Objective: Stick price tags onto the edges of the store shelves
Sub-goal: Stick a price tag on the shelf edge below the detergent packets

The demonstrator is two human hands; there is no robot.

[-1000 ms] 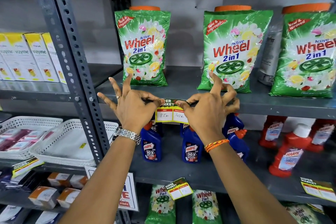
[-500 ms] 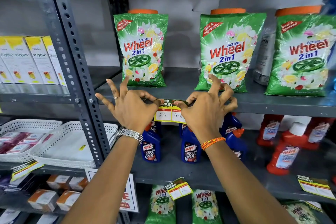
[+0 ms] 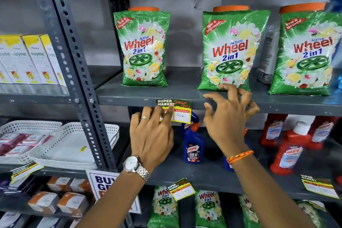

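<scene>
A green and yellow "Super Market" price tag (image 3: 180,110) hangs from the front edge of the grey upper shelf (image 3: 277,105), below the detergent bags. My left hand (image 3: 150,133) sits just below and left of it, fingers spread, fingertips overlapping the tag's lower left part. My right hand (image 3: 229,114) hovers to the right of the tag, fingers loosely curled and apart, holding nothing, in front of the shelf edge. Two more price tags, a middle one (image 3: 181,189) and a right one (image 3: 319,188), hang on the edge of the shelf below.
Green Wheel detergent bags (image 3: 143,48) stand on the upper shelf. Blue Harpic bottles (image 3: 193,146) and red ones (image 3: 288,152) fill the shelf underneath. A perforated grey upright (image 3: 74,72) rises at left, with white baskets (image 3: 74,144) and yellow boxes (image 3: 31,59) beyond it.
Both hands have come off the tag's top corners. The left hand dropped below it, the right hand moved off to the right. The tag stays on the shelf edge.
</scene>
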